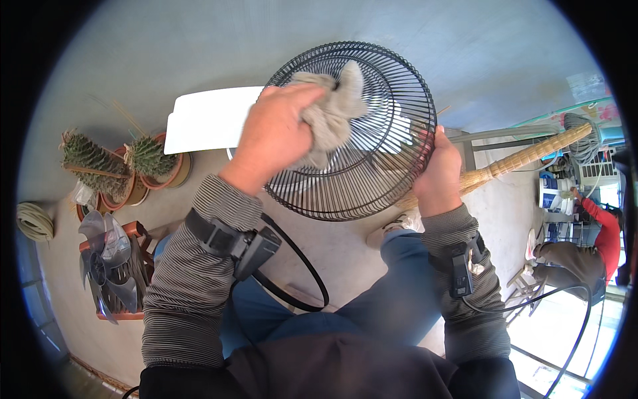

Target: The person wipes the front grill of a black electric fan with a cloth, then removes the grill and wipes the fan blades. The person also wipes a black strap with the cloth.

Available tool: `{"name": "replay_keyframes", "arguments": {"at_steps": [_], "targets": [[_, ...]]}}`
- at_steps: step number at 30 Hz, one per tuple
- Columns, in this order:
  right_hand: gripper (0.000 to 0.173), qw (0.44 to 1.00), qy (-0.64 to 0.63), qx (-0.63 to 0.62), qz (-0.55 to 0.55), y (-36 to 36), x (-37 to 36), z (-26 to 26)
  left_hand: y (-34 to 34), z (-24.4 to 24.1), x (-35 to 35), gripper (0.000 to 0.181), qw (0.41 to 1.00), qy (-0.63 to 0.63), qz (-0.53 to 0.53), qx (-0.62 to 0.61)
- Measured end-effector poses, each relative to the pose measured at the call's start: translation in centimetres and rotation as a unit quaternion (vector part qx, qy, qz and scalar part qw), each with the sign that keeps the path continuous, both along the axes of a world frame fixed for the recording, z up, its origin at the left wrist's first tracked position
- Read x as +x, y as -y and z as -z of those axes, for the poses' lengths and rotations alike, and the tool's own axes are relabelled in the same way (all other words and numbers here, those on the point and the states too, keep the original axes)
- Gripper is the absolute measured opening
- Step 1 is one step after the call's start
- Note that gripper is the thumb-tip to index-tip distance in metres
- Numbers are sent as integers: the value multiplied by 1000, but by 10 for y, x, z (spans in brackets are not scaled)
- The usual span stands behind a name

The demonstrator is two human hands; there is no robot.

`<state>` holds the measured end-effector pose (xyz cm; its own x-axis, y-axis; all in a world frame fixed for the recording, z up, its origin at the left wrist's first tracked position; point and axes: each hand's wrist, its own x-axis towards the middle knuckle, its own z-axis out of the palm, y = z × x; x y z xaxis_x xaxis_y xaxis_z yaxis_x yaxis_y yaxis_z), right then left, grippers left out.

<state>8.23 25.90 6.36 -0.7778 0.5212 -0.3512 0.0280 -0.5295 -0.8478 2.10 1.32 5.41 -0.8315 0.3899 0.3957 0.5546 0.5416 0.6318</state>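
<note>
A round black wire fan grille (344, 194) is held up in front of me. My right hand (441, 164) grips its rim at the right side, thumb on the edge. My left hand (279, 127) holds a crumpled beige cloth (331, 114) against the upper middle of the grille; the cloth's edge is blurred. Behind the grille, partly covered by it, is a bright white panel (209, 122). Far left, a translucent fan blade (102, 267) lies on a reddish-brown slatted stool (132, 315).
Potted cacti (149, 162) stand at the left near a coiled hose (35, 222). A straw broom (508, 167) slants at the right. Farther right, a person in red (605, 239) sits near shelves with buckets (550, 192). Black cables (316, 272) hang by my arms.
</note>
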Motion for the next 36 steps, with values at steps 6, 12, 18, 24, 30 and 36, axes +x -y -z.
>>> {"name": "replay_keyframes", "arguments": {"at_steps": [6, 12, 18, 24, 30, 36], "targets": [[33, 995, 96, 35, 2, -12, 5, 9, 17, 20, -34, 69, 968, 227, -82, 67], [42, 991, 119, 43, 35, -5, 0, 16, -14, -12, -15, 75, 985, 47, 142, 89], [40, 998, 40, 38, 43, 9, -4, 14, -26, -30, 20, 64, 989, -34, 144, -20], [40, 999, 15, 47, 22, 16, -1, 10, 1, 29, -35, 51, 999, -12, -46, 8], [39, 999, -22, 46, 6, 18, 1, 7, 24, 52, -79, 49, 920, 285, -104, 246], [41, 995, -18, 98, 18, 19, -5, 18, -7, 11, -31, 53, 986, 77, 98, 109]]}}
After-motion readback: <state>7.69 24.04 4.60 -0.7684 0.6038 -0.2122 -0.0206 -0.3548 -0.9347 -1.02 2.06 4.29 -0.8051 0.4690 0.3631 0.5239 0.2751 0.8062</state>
